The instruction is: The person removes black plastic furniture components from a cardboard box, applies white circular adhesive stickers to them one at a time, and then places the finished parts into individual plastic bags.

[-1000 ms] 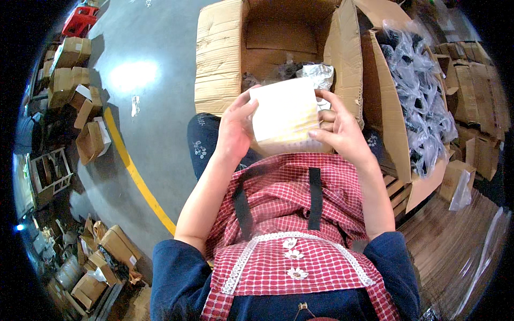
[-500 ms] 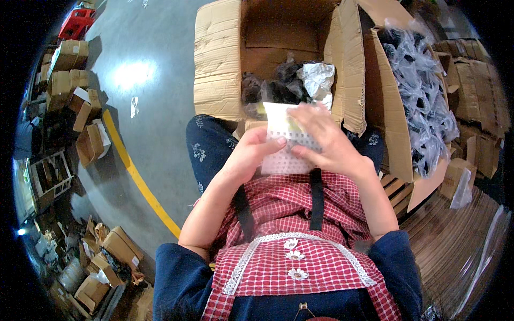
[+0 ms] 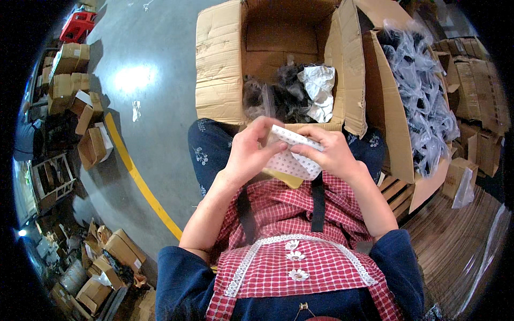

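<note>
My left hand point(image 3: 251, 152) and my right hand point(image 3: 329, 151) both grip a small white packet with a dotted face point(image 3: 292, 160), held over my lap above a red checked apron point(image 3: 289, 214). My fingers pinch its upper edge, which is folded over. Just beyond my hands stands an open cardboard box point(image 3: 219, 64) holding dark bagged items point(image 3: 278, 96) and crumpled white paper point(image 3: 320, 91).
A second open carton point(image 3: 393, 134) at the right is filled with several clear-bagged dark items point(image 3: 423, 96). Wooden pallet boards point(image 3: 460, 241) lie at the lower right. A yellow floor line point(image 3: 139, 182) crosses the grey concrete at the left, with piles of small cardboard boxes point(image 3: 69, 75) beyond it.
The white packet has come down from in front of the box toward my lap. It is folded smaller now, and both hands have closed in on its top edge.
</note>
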`<move>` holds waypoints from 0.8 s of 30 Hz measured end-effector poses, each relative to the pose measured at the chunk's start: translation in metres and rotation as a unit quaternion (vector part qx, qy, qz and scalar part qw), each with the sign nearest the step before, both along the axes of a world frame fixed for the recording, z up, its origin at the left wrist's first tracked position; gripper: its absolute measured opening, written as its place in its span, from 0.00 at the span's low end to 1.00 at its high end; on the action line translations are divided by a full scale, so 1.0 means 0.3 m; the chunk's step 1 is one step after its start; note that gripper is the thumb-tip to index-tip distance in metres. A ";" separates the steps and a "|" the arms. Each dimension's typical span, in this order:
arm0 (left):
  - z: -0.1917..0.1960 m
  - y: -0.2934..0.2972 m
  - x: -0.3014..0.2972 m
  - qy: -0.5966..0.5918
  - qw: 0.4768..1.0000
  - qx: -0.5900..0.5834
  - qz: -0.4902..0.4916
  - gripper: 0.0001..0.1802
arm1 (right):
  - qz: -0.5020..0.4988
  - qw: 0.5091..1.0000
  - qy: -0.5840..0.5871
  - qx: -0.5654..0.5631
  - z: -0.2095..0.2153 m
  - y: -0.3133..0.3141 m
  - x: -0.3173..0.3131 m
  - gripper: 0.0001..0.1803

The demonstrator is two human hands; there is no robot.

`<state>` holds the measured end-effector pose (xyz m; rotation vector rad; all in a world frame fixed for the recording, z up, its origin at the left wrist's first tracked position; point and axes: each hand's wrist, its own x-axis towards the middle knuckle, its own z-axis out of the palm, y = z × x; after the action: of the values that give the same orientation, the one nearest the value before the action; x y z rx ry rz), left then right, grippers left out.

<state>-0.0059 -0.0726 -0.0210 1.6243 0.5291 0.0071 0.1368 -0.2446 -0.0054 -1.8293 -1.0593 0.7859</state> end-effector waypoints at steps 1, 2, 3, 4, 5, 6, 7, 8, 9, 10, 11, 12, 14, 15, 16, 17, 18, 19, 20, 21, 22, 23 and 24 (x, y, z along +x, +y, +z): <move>-0.001 -0.002 -0.001 0.030 0.999 -0.017 0.007 0.20 | -0.017 0.999 0.023 -0.021 0.000 -0.005 0.005 0.17; -0.017 -0.009 -0.003 0.011 0.998 -0.046 0.030 0.15 | -0.034 0.998 0.046 -0.041 0.000 -0.014 0.015 0.16; -0.021 -0.011 -0.006 0.011 0.997 -0.066 0.027 0.15 | -0.051 0.994 0.069 -0.061 0.000 -0.018 0.020 0.15; -0.014 -0.014 -0.005 0.011 0.996 -0.086 0.023 0.15 | -0.053 0.996 0.050 -0.054 0.003 -0.017 0.020 0.13; -0.011 -0.016 -0.004 0.012 0.994 -0.107 0.020 0.15 | -0.053 0.996 0.051 -0.052 0.002 -0.015 0.020 0.13; -0.015 -0.013 0.001 0.029 0.992 -0.123 0.012 0.15 | -0.053 0.996 0.052 -0.050 0.002 -0.013 0.020 0.13; -0.022 -0.013 -0.001 0.015 0.990 -0.141 0.023 0.15 | -0.050 0.996 0.053 -0.048 0.002 -0.009 0.019 0.13; -0.033 -0.016 -0.004 0.001 0.987 -0.158 0.034 0.15 | -0.049 0.996 0.057 -0.054 0.007 -0.002 0.017 0.13; -0.041 -0.018 -0.006 -0.013 0.983 -0.176 0.045 0.15 | -0.048 0.995 0.060 -0.061 0.014 0.006 0.015 0.14; -0.044 -0.018 -0.006 -0.021 0.981 -0.184 0.051 0.14 | -0.047 0.995 0.064 -0.066 0.017 0.013 0.014 0.14; -0.046 -0.019 -0.005 -0.029 0.979 -0.193 0.057 0.14 | -0.045 0.995 0.054 -0.064 0.016 0.017 0.014 0.14; -0.047 -0.018 -0.005 -0.036 0.977 -0.201 0.063 0.13 | -0.043 0.996 0.045 -0.062 0.015 0.020 0.015 0.14; -0.047 -0.015 -0.005 -0.016 0.977 -0.203 0.068 0.11 | -0.046 0.996 0.057 -0.052 0.009 0.019 0.031 0.14; -0.045 -0.014 -0.007 -0.006 0.976 -0.204 0.070 0.10 | -0.049 0.995 0.079 -0.045 -0.005 0.012 0.047 0.15; -0.043 -0.014 -0.008 -0.002 0.974 -0.213 0.073 0.11 | -0.053 0.993 0.102 -0.039 -0.012 0.008 0.056 0.16; -0.037 -0.013 -0.009 0.002 0.972 -0.222 0.076 0.12 | -0.063 0.987 0.139 -0.040 -0.016 0.007 0.057 0.15; -0.034 -0.010 -0.009 0.006 0.970 -0.231 0.079 0.13 | -0.073 0.981 0.176 -0.041 -0.017 0.008 0.056 0.14; -0.036 -0.007 -0.004 0.002 0.965 -0.250 0.082 0.13 | -0.084 0.973 0.212 -0.041 -0.019 0.007 0.058 0.14; -0.038 -0.002 0.000 -0.001 0.959 -0.269 0.085 0.14 | -0.094 0.968 0.228 -0.036 -0.035 0.007 0.056 0.13; -0.041 0.005 0.003 -0.004 0.953 -0.289 0.088 0.14 | -0.105 0.964 0.244 -0.030 -0.062 0.008 0.050 0.13; -0.049 0.015 0.003 0.006 0.957 -0.278 0.084 0.12 | -0.114 0.959 0.260 -0.025 -0.072 0.017 0.046 0.13; -0.057 0.018 0.010 0.002 0.956 -0.280 0.090 0.11 | -0.119 0.956 0.266 -0.023 -0.076 0.026 0.045 0.13; -0.064 0.020 0.021 -0.003 0.955 -0.282 0.095 0.10 | -0.124 0.954 0.273 -0.022 -0.076 0.038 0.043 0.14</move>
<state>0.0003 -0.0665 -0.0401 1.0119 0.6162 0.0036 0.1496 -0.2333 -0.0283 -1.5999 -0.4506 1.0810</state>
